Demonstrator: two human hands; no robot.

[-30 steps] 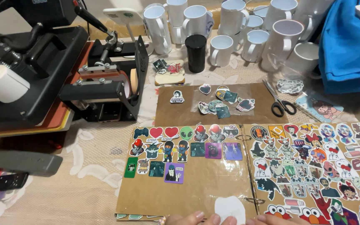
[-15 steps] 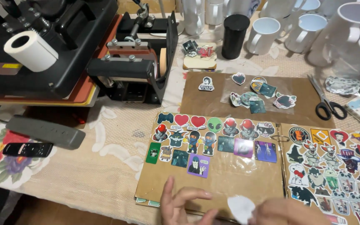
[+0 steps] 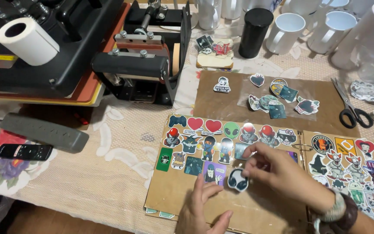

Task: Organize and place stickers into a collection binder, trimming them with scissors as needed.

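Sticker [image 3: 238, 179] now lowered onto album page [image 3: 169, 195].

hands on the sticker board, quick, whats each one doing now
left hand: open, flat on the brown board
right hand: fingertips on the headphone sticker, firm grip cannot be told

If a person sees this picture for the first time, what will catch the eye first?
Probably the brown cardboard sheet at bottom centre, covered with colourful cartoon stickers, where the right hand sets a round headphone sticker beside the left hand. A big black heat press fills the top left.
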